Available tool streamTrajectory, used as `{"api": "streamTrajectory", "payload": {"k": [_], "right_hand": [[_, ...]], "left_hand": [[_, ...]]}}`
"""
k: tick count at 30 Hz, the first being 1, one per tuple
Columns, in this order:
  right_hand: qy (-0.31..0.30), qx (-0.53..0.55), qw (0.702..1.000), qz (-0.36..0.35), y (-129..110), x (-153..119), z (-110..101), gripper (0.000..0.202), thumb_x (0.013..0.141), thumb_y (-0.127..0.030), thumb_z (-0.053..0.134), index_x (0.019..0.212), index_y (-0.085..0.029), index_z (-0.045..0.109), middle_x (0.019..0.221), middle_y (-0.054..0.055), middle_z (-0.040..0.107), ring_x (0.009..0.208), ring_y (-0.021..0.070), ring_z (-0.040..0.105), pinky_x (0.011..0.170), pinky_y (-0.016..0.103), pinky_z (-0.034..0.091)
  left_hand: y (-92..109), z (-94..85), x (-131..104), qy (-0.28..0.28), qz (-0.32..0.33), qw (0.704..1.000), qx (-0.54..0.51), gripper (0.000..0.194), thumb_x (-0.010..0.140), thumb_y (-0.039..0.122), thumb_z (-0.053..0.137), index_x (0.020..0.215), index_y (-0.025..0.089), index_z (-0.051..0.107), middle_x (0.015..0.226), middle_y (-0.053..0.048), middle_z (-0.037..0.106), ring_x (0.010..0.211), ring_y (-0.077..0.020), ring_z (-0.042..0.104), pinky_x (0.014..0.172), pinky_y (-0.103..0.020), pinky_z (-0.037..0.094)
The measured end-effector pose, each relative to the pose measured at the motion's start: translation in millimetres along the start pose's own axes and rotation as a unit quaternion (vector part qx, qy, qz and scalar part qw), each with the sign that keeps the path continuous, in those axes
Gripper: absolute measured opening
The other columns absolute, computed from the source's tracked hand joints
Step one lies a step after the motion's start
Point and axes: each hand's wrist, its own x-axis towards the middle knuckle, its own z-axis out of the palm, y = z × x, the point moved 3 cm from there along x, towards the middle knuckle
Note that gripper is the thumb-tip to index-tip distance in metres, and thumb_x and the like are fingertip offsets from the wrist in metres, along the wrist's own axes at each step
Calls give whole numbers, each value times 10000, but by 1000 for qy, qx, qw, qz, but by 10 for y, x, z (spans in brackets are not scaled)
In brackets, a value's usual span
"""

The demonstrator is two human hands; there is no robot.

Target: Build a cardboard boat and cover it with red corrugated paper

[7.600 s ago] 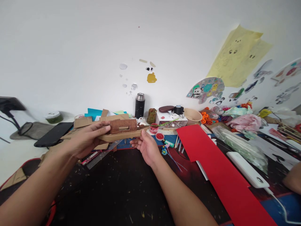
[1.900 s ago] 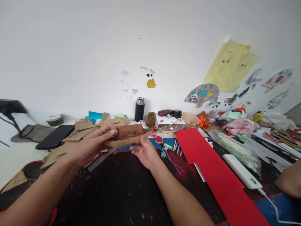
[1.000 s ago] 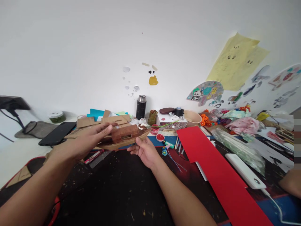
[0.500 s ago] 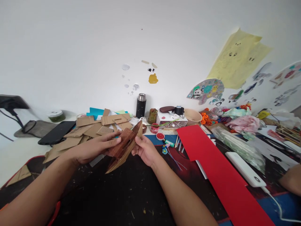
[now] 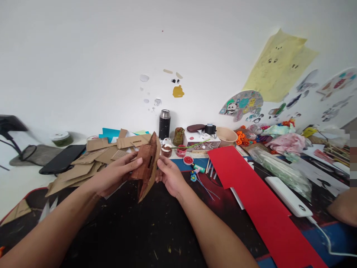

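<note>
Grips the brown model boat (image 5: 147, 169) just left of frame centre, with left hand (image 5: 115, 175) at the cabin (image 5: 144, 155) and right hand (image 5: 171, 178) at the pale hull (image 5: 154, 171), probably for steadiness; holds it steeply tilted, perhaps to expose the slot (image 5: 151, 161).

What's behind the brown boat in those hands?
Cardboard pieces, a black bottle and a small jar show beyond the brown boat; whatever its body covers can't be seen.

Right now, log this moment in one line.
left hand: holds brown boat-shaped model | right hand: holds model's tan side | model: tilted, above black work surface | nearby: long red sheet
</note>
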Motion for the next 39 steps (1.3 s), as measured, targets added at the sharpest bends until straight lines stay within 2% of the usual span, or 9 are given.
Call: {"api": "streamTrajectory", "payload": {"k": [7, 15, 19, 21, 25, 29, 33, 36, 39], "right_hand": [[20, 6, 1000, -5, 40, 11, 4, 637, 676, -595, 1043, 1117, -220, 777, 748, -46, 695, 522, 95, 526, 475, 225, 420], [47, -32, 998, -6, 17, 2, -9, 629, 703, -592, 1017, 1160, -229, 780, 869, -9, 750, 603, 125, 593, 519, 242, 448], [61, -106, 991, -49, 11, 7, -23, 594, 785, -657, 934, 1173, -233, 784, 820, -18, 716, 573, 139, 573, 506, 261, 457], [58, -147, 984, -83, -14, -3, -17, 559, 847, -664, 878, 1200, -242, 781, 922, 16, 758, 680, 174, 657, 566, 277, 516], [36, -234, 960, -149, -75, -75, 44, 478, 929, -572, 829, 1283, -262, 751, 1247, 85, 801, 1086, 253, 759, 880, 349, 616], [33, -356, 917, -175, -107, -177, 133, 417, 966, -431, 803, 1348, -284, 723, 1341, 90, 799, 1202, 286, 757, 1012, 416, 607], [62, -445, 866, -217, -147, -229, 170, 324, 1004, -318, 727, 1324, -269, 731, 1329, 104, 809, 1219, 308, 753, 1093, 472, 566], [76, -475, 847, -228, -157, -227, 156, 323, 1005, -274, 702, 1326, -273, 734, 1330, 107, 807, 1228, 318, 749, 1119, 490, 550], [84, -490, 835, -235, -163, -229, 133, 372, 968, -230, 714, 1337, -275, 744, 1335, 112, 807, 1236, 332, 750, 1119, 498, 551]], "left_hand": [[-35, 2, 11, -12, -12, 1000, 4, 811, 736, 617, 991, 1418, 247, 753, 1527, -191, 753, 1324, -395, 767, 1025, -435, 673], [-102, 39, 17, -31, -21, 999, -32, 776, 743, 561, 1002, 1419, 278, 746, 1441, -165, 806, 1241, -390, 808, 946, -419, 698], [-71, 51, 38, 0, -4, 999, -45, 711, 734, 537, 1018, 1332, 254, 757, 1354, -153, 840, 1177, -361, 832, 909, -398, 711], [-48, 24, 61, 29, 22, 998, -56, 702, 721, 536, 1027, 1296, 247, 747, 1311, -150, 850, 1122, -346, 844, 841, -376, 718], [-38, -37, 96, 79, 47, 994, -65, 734, 685, 559, 1040, 1283, 276, 723, 1218, -115, 859, 988, -326, 850, 653, -332, 690], [-38, -27, 87, 95, 59, 993, -41, 726, 677, 583, 1035, 1255, 289, 711, 1209, -102, 834, 1033, -331, 826, 595, -288, 641], [-66, 59, 60, 108, 75, 991, -25, 773, 677, 589, 1028, 1294, 282, 677, 1344, -118, 789, 1239, -380, 768, 728, -338, 690], [-134, 158, 55, 109, 80, 991, -15, 755, 698, 584, 1014, 1292, 282, 661, 1401, -117, 774, 1352, -397, 717, 875, -414, 707], [-215, 248, 53, 116, 71, 991, -10, 821, 648, 608, 1034, 1277, 253, 644, 1413, -154, 768, 1368, -417, 707, 925, -452, 701]]}}
